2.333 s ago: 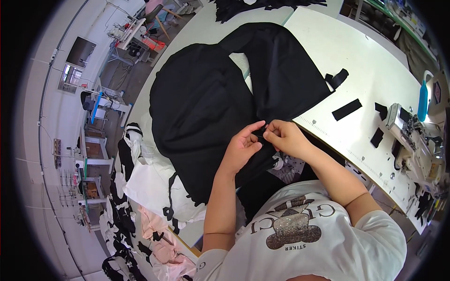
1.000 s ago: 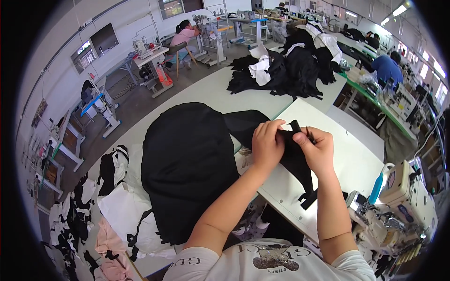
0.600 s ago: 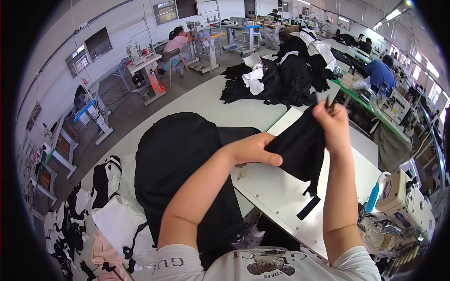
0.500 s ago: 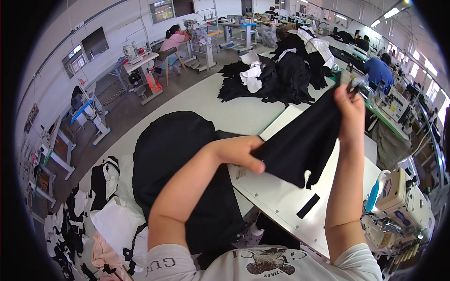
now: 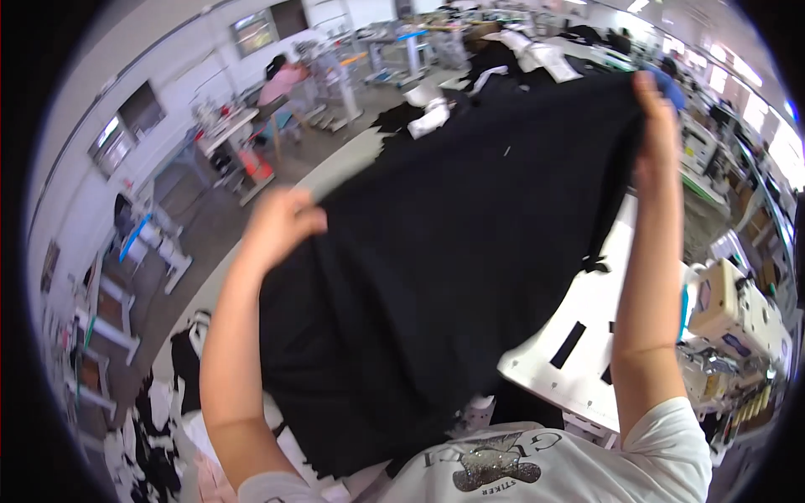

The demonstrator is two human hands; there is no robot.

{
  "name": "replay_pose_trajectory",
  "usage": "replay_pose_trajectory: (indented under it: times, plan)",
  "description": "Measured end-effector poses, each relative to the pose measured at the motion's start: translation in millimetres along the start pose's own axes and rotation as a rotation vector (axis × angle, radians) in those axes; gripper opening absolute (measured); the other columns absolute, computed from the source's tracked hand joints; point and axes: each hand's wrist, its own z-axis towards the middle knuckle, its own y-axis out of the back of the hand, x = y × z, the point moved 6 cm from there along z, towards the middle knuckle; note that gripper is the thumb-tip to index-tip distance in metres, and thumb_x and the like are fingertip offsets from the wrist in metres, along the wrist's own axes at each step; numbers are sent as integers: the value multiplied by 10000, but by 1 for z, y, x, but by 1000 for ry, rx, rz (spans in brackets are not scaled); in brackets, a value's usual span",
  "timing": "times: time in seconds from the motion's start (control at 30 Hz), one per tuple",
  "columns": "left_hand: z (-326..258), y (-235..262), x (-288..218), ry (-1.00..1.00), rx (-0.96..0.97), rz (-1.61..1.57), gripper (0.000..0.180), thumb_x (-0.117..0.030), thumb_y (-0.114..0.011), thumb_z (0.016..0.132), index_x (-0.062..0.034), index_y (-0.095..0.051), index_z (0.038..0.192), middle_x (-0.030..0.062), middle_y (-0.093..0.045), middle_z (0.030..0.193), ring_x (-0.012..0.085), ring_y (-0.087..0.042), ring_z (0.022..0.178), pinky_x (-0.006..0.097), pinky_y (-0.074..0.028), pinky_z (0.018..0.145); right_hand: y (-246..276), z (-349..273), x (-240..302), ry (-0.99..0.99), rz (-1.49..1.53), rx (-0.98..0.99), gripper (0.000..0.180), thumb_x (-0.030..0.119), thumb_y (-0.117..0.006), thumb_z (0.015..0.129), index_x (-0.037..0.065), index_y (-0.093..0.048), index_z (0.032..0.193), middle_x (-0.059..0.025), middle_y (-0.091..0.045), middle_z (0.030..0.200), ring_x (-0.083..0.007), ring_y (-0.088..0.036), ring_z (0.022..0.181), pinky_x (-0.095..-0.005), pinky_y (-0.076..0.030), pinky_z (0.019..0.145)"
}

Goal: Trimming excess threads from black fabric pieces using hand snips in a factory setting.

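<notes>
A wide piece of black fabric (image 5: 444, 226) hangs spread between my two raised hands, over the table. My left hand (image 5: 289, 220) is closed on its upper left edge, thumb on top. My right hand (image 5: 658, 113) grips its upper right corner, higher and farther off; that hand is slightly blurred. The lower part of the cloth falls in folds toward my lap. A small dark tuft (image 5: 596, 265) shows at its right edge. The white tabletop (image 5: 537, 369) is partly covered by the fabric, and a short black strip (image 5: 568, 345) lies on it.
A cream sewing machine (image 5: 721, 302) stands close at the right. Black and white cloth scraps (image 5: 155, 436) are heaped at the lower left. More garments (image 5: 537, 54) pile up at the far end. A person in pink (image 5: 285, 80) sits at a machine at the far left.
My left hand has moved left and up, my right hand slightly up and right. The black fabric, bunched before, is now stretched wide between them.
</notes>
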Motion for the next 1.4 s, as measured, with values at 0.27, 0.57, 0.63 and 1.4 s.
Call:
replay_pose_trajectory:
  times: [0.27, 0.57, 0.63, 1.4]
  plan:
    - [-28, 143, 49, 14, -908, 190, 129, -63, -637, 841, -51, -636, 969, 117, -701, 927, 286, -669, 880, 347, -508, 769, -75, -126, 79, -64, 504, 308, 312, 342, -629, 934, 42, -620, 1022, -99, -653, 976, -211, -636, 930, -357, -502, 882]
    - [-217, -25, 215, 269, -506, -90, 172, 70, -539, 817, -72, -636, 820, 175, -654, 1139, 327, -607, 1111, 391, -467, 959, -207, -387, 32, -124, 175, 1259, 179, 124, -740, 835, -20, -699, 932, -129, -693, 820, -196, -652, 657, -284, -485, 562]
    - [-293, -65, 239, 506, -373, 36, 186, 56, -538, 818, -80, -665, 810, 183, -648, 1142, 338, -598, 1115, 387, -471, 959, -214, -467, 8, -190, 185, 1363, 205, 132, -747, 818, -1, -702, 967, -146, -704, 884, -259, -696, 785, -320, -545, 681]
    - [-382, -92, -95, 567, 180, -210, 319, -116, -794, 664, -82, -694, 964, 51, -578, 954, 261, -543, 956, 361, -464, 837, -46, -432, -139, -476, -363, 1161, 197, -9, -643, 784, 9, -672, 978, -61, -590, 826, -156, -534, 739, -272, -429, 688]
